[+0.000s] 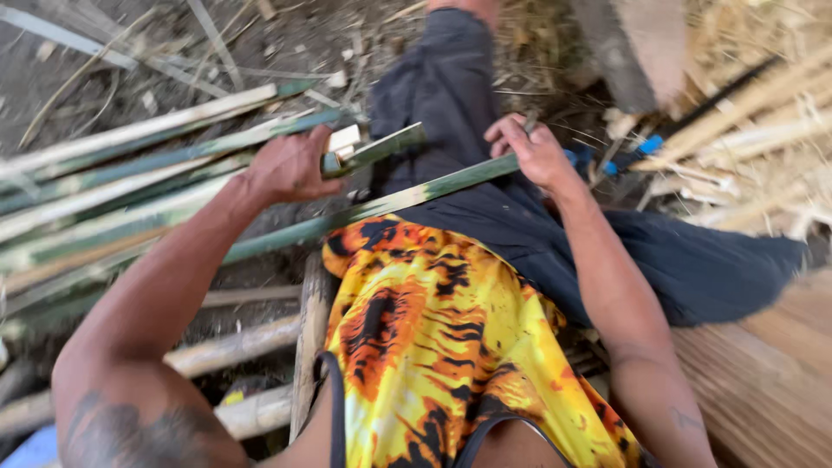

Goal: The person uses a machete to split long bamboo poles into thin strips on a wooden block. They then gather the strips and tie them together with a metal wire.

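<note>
— Left hand (290, 166) wrapped around the end of a short green bamboo strip (381, 147), fingers curled tight over it. Right hand (530, 152) closed on something at the long green bamboo strip (373, 208); looks like a tool handle, too blurred to name.

— And the long strip itself?

— Lying slantwise across the lap, over the dark trousers (485, 173), one end under the right hand, the other running down left toward the pile of split bamboo (113, 182) on the ground.

— Risks from here?

— Probably a slip. Both hands close to split edges, which tend to be sharp; a jerk along the strip could slice a palm or finger.

— Anything about the lap?

— Strip resting straight on the thigh with only cloth beneath. If a blade is in that right hand, a push running past the strip could go into the leg. Hard to confirm a blade, though.

— Surroundings?

— Bamboo poles (243, 347) under the left arm, shavings and slats (754, 121) heaped at right, a blue-handled tool (646, 146) just beyond the right hand. Loose pieces all round; could snag the strip's far end and twist it out of the grip.

— Orange and yellow shirt (442, 347)?

— Hanging loose near the strip; might catch on a splinter.
</note>
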